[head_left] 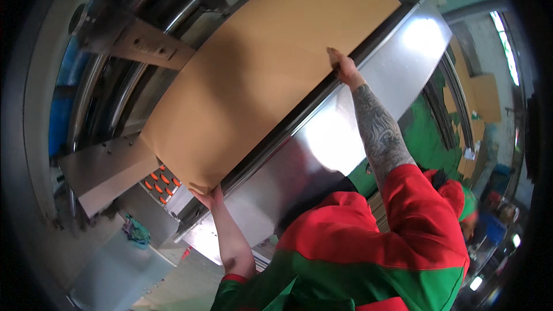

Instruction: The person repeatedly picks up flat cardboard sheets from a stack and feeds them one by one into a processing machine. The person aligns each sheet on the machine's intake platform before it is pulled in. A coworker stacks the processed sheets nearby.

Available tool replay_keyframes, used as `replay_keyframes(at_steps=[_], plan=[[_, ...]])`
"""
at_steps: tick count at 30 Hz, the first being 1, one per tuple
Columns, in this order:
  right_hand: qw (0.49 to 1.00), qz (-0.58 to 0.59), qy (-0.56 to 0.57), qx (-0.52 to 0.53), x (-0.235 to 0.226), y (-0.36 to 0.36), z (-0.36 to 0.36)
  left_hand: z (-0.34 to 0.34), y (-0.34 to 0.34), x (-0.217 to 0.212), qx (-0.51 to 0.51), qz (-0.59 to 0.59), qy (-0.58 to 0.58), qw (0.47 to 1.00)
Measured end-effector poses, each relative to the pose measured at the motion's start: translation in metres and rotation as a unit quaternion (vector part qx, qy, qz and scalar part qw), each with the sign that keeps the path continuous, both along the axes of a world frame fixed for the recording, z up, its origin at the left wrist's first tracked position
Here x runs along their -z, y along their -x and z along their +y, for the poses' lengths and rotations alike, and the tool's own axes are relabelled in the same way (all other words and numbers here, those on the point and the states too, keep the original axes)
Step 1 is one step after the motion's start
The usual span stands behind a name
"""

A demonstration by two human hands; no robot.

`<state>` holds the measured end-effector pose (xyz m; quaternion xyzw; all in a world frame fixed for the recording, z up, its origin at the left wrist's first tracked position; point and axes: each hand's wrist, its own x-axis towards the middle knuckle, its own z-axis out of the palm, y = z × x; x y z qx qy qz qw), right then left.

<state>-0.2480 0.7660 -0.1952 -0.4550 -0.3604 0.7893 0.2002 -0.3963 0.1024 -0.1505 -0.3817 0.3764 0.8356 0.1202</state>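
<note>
A large brown cardboard sheet [253,63] lies slanted across the machine bed, its near long edge running along a dark metal rail [276,135]. My left hand [208,197] is closed on the sheet's near left corner. Farther up the same edge, toward the right, my right hand [345,69] grips the sheet with the thumb on top. Its other fingers are mostly hidden by the sheet's edge and the hand itself. Beneath my arms slopes a shiny metal panel [380,98] of the machine.
Steel rollers [129,89] and a metal bracket [147,43] stand beyond the sheet's far side. Orange rollers [163,184] sit by the left corner. A teal rag [136,231] lies on a grey surface. At right are a green floor [426,138], cardboard pieces [485,98] and another person [469,207].
</note>
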Motion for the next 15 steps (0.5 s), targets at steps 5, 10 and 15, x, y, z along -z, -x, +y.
replay_keyframes(at_steps=[5, 10, 15], plan=[[0.994, -0.082, 0.054, 0.046, -0.024, 0.012, 0.003, 0.005, 0.003, -0.005, -0.018, -0.025, -0.070, 0.997], [0.786, -0.437, -0.317, -0.301, -0.097, -0.016, 0.021, 0.014, -0.018, -0.029, 0.045, -0.182, 0.039, 0.981], [0.417, -0.474, -0.515, -0.580, -0.116, -0.035, 0.027, 0.040, -0.044, -0.051, 0.430, -0.057, 0.355, 0.828]])
